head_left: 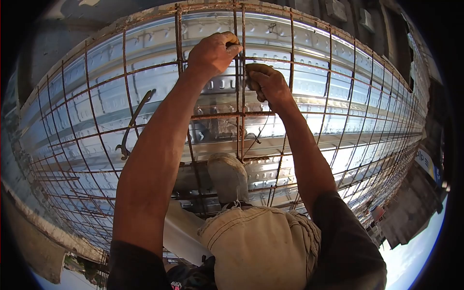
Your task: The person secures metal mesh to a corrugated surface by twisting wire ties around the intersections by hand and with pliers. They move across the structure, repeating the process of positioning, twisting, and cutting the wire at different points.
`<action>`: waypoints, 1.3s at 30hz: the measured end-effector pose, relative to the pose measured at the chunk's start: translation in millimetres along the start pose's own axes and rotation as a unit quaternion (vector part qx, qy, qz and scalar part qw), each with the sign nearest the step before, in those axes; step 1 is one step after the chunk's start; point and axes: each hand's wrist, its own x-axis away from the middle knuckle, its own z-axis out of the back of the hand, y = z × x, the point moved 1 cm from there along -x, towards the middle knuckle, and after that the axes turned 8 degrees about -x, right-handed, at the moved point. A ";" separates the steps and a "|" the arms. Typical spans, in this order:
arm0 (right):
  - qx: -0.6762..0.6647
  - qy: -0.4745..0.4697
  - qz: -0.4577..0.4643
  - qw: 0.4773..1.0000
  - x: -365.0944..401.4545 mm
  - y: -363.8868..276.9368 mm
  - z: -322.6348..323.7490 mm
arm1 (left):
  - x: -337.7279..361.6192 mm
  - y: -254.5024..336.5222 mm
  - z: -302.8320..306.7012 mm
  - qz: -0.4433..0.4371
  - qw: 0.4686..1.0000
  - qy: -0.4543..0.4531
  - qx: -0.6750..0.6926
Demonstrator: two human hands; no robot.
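Observation:
My left hand (212, 54) is closed in a pinch at a pair of upright rusty reinforcing bars (239, 96), near where a crossbar meets them. Just below and to the right, my right hand (269, 86) has its fingers curled in at the same bars. What the fingertips hold is too small to make out. Below my right hand a thin dark wire (261, 130) hangs down and ends in a small twist. A pair of pincers (129, 126) with long handles lies on the bar grid, left of my left forearm.
Ribbed shiny metal decking (309, 94) lies beneath the bar grid. My shoe (227, 176) stands on it between bars, below my hands. A concrete edge (145, 19) runs along the far side. A sign (426, 162) and sheeting are at the right.

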 end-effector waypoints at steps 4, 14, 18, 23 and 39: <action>-0.049 0.013 -0.018 0.999 2.5 -3.3 -2.5 | 10.3 0.5 4.5 -0.014 0.999 -0.008 0.036; -0.289 -0.020 -0.028 0.957 20.0 -7.4 -16.3 | 27.3 27.7 -10.8 -0.023 0.998 0.034 0.047; -0.094 0.025 -0.010 0.995 36.2 -14.8 -10.0 | 38.6 28.6 -20.5 -0.066 0.990 0.090 0.091; 0.333 -0.008 0.174 0.927 18.6 -56.1 -6.0 | 40.4 24.7 -27.6 -0.076 0.991 0.105 0.027; 0.435 0.079 0.170 0.881 -47.4 -43.3 26.3 | 40.7 36.8 -34.3 -0.100 0.977 0.175 -0.072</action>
